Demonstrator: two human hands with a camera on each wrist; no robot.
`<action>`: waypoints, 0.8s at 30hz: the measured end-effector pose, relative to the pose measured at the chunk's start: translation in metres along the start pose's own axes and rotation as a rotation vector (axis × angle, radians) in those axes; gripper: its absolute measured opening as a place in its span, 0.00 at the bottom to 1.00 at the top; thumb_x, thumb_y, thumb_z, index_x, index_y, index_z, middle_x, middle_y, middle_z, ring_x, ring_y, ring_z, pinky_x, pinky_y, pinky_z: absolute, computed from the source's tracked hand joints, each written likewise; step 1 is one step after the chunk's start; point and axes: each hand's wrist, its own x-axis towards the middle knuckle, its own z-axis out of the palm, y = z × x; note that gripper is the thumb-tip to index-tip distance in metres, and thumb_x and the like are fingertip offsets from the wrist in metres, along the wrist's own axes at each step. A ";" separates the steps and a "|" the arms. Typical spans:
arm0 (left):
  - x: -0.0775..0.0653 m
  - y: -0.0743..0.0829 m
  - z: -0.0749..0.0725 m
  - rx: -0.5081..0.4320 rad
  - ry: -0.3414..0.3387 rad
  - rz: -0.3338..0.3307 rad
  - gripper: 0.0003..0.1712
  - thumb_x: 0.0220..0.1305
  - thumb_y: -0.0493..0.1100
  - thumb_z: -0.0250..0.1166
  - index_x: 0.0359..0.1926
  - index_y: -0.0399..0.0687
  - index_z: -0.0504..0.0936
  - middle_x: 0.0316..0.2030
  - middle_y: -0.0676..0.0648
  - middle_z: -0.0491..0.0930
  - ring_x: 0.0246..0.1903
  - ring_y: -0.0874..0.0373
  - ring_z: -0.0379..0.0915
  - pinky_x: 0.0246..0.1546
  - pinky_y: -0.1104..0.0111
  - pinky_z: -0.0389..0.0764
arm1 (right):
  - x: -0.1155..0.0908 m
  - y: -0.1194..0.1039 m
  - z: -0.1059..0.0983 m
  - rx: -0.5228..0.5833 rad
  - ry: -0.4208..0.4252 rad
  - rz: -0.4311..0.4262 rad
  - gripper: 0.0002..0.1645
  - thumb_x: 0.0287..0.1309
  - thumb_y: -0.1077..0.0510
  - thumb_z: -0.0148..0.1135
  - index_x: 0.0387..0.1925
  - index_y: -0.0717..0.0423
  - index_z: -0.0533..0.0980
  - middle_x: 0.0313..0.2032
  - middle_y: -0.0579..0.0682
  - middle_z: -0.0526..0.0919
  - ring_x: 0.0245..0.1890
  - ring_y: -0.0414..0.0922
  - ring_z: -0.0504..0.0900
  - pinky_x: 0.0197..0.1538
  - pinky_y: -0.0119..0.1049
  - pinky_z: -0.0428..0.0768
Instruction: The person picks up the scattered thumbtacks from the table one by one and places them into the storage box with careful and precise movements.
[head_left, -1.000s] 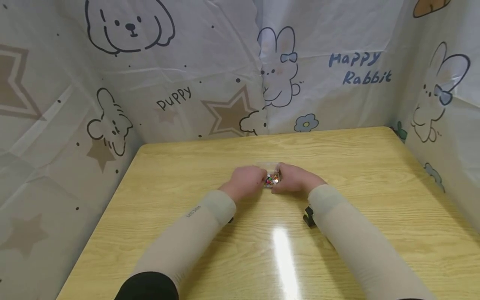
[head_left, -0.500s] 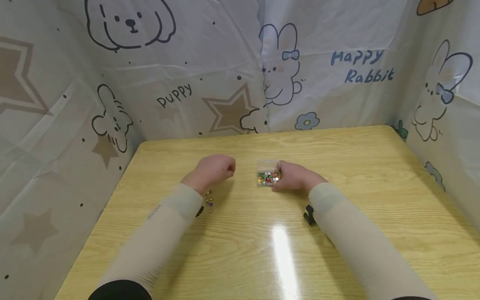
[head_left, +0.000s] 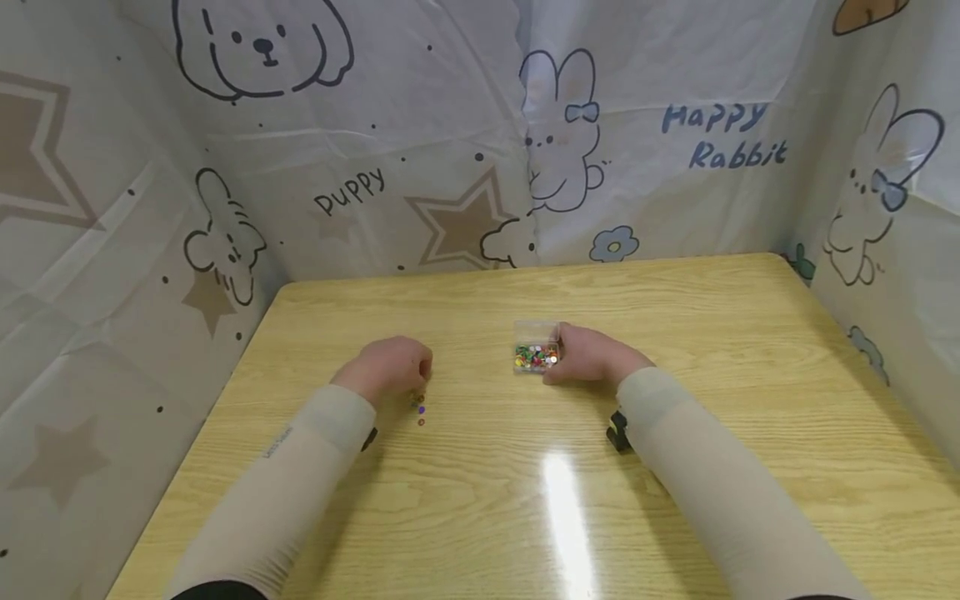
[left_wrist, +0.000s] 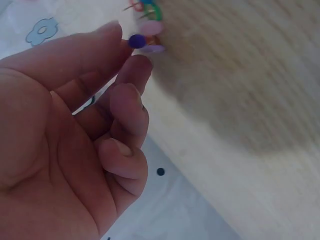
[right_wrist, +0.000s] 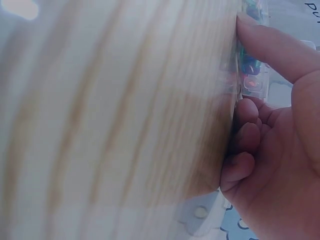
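Observation:
In the head view my left hand (head_left: 388,367) is low over a loose group of coloured thumbtacks (head_left: 422,409) on the table. Its thumb and index fingertips come together at a dark purple thumbtack (left_wrist: 136,41) in the left wrist view; whether they pinch it or only touch it is unclear. The other fingers curl inward. Beside it lie pink, green and orange thumbtacks, slightly blurred. My right hand (head_left: 590,354) grips the right side of a small clear plastic box (head_left: 537,332), thumb at the near side. The lid stands open at the back, and many-coloured thumbtacks fill the box.
The wood-grain table (head_left: 480,500) reaches a patterned cloth (head_left: 457,133) at the back and both sides. Dark mounts sit under both wrists, one of them a black clip (head_left: 618,433) beside the right sleeve.
My left hand has moved from the box, leftward and then down toward me, to the loose thumbtacks. Its departure uncovered the box's left part. The right hand and box have stayed put.

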 end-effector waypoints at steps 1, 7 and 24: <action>0.001 -0.001 0.002 0.005 0.004 0.003 0.04 0.55 0.39 0.65 0.27 0.53 0.78 0.26 0.54 0.76 0.27 0.57 0.69 0.31 0.61 0.73 | 0.000 0.000 0.000 0.004 0.000 -0.003 0.37 0.45 0.45 0.74 0.52 0.53 0.64 0.44 0.50 0.75 0.40 0.46 0.73 0.52 0.46 0.71; 0.006 -0.001 0.009 0.017 0.026 0.027 0.10 0.54 0.34 0.63 0.23 0.54 0.75 0.22 0.53 0.74 0.25 0.57 0.68 0.28 0.62 0.70 | 0.000 -0.002 0.000 -0.013 0.003 -0.009 0.38 0.45 0.45 0.73 0.53 0.54 0.64 0.44 0.51 0.75 0.41 0.46 0.72 0.54 0.47 0.70; 0.037 0.053 0.004 -0.065 0.184 0.153 0.09 0.63 0.37 0.56 0.28 0.56 0.74 0.26 0.55 0.75 0.27 0.61 0.68 0.30 0.66 0.70 | 0.002 0.001 0.000 -0.026 0.008 0.000 0.37 0.44 0.44 0.73 0.50 0.53 0.64 0.43 0.50 0.75 0.41 0.47 0.72 0.53 0.46 0.70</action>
